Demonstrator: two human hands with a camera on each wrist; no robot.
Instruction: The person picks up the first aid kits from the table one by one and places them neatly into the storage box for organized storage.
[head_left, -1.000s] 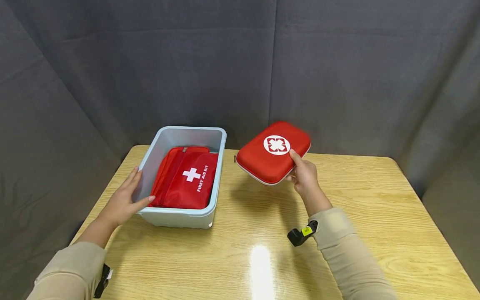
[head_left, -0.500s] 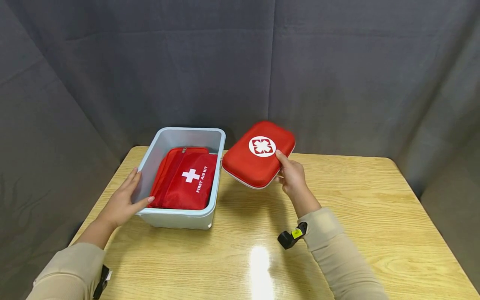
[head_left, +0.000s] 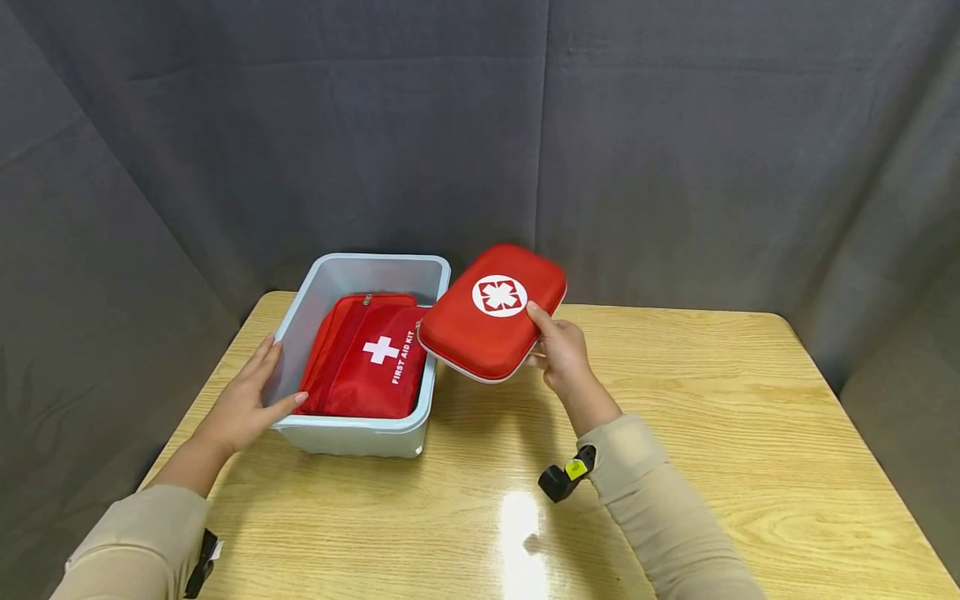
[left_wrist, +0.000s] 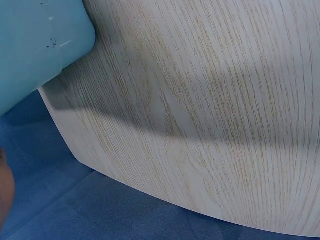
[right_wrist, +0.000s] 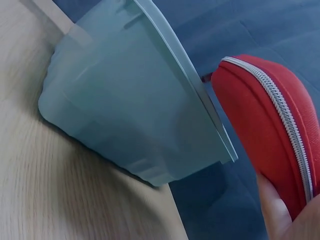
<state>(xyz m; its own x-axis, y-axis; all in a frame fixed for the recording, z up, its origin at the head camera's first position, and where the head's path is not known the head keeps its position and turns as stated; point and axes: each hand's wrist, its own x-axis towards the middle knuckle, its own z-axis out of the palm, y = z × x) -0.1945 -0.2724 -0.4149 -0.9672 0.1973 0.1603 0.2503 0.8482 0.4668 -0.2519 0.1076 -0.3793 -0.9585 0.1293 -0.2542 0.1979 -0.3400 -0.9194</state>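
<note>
A red hard zip case [head_left: 461, 325] with a white round cross emblem is held up in my right hand [head_left: 566, 358]. The thumb lies on its top and the fingers go underneath, mostly hidden. Its left corner overlaps the right rim of a light blue plastic bin [head_left: 352, 440] in the head view. The right wrist view shows the case's silver zipper [right_wrist: 280, 105] above the bin's rim. Inside the bin lies a red soft pouch [head_left: 360, 387] lettered "FIRST AID KIT", over another red item [head_left: 333, 325]. My left hand [head_left: 243, 404] rests on the bin's near left corner, fingers extended.
The bin stands on the left part of a wooden table [head_left: 720, 417], close to its back edge. Grey curtain [head_left: 675, 150] hangs behind and at both sides. A bright glare spot lies on the front of the tabletop.
My right hand has carried the red case leftward, from apart from the bin to overlapping its right rim in view. The left hand and the bin have stayed in place.
</note>
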